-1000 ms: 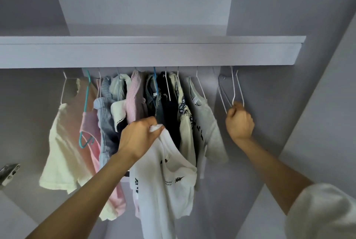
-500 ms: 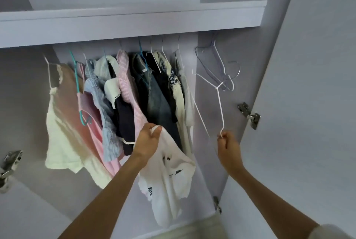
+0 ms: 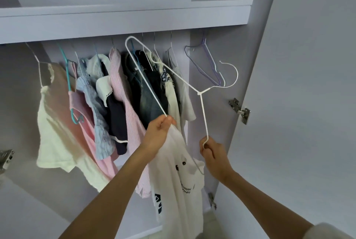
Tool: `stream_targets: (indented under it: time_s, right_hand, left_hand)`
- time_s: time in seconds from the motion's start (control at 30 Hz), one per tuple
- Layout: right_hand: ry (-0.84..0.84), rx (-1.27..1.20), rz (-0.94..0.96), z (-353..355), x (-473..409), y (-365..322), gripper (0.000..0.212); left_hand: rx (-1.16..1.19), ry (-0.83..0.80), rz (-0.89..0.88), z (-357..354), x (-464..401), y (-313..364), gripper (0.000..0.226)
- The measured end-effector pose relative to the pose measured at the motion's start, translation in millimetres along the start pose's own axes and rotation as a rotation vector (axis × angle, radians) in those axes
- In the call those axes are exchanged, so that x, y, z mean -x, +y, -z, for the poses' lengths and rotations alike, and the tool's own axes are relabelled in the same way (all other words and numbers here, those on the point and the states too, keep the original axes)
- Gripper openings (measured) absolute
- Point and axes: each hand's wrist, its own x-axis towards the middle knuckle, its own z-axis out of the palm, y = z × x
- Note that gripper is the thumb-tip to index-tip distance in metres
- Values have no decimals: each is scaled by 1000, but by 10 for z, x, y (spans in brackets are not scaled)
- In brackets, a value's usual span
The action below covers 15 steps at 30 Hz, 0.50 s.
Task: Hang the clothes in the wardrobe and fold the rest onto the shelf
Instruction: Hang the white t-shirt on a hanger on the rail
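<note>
I hold a white T-shirt (image 3: 177,177) with black print in front of the open wardrobe. My left hand (image 3: 158,134) grips its top edge together with the bar of a white wire hanger (image 3: 202,107). My right hand (image 3: 212,152) pinches the hanger's other end. The hanger is off the rail and tilted, its hook (image 3: 232,73) pointing right. Part of the hanger's lower wire lies against the shirt.
Several garments (image 3: 115,100) hang on the rail under the shelf (image 3: 123,19). A spare purple hanger (image 3: 208,61) hangs at the rail's right end. The open door (image 3: 300,103) with hinges (image 3: 240,110) stands at the right.
My right hand took the white hanger off the rail and brought it down and left. My left hand, holding the shirt, now also grips the hanger's bar.
</note>
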Motion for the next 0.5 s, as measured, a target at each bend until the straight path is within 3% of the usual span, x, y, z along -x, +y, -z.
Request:
stream_targets:
  time_s: [0.07,0.2,0.3,0.37,0.5]
  right_hand:
    - [7,-121,-71,-14,-115,-85,20]
    - [59,-634,-120,-64,-437,-475,25]
    - [36,-991,-271,-134,-701,-758,30]
    - [87,-1114,-341,-180,-838,-859,8]
    - [200,-1103,-373,-306,-1029,-978,32]
  left_hand:
    - [-54,32,-63,79,19,28,30]
    - [-305,3,-236,264,153,81,29]
    - [-401,73,-254,385,236,141,27]
    - [-418,89,-239,465,245,208,25]
    - [-488,7,-190,641,318,402,18]
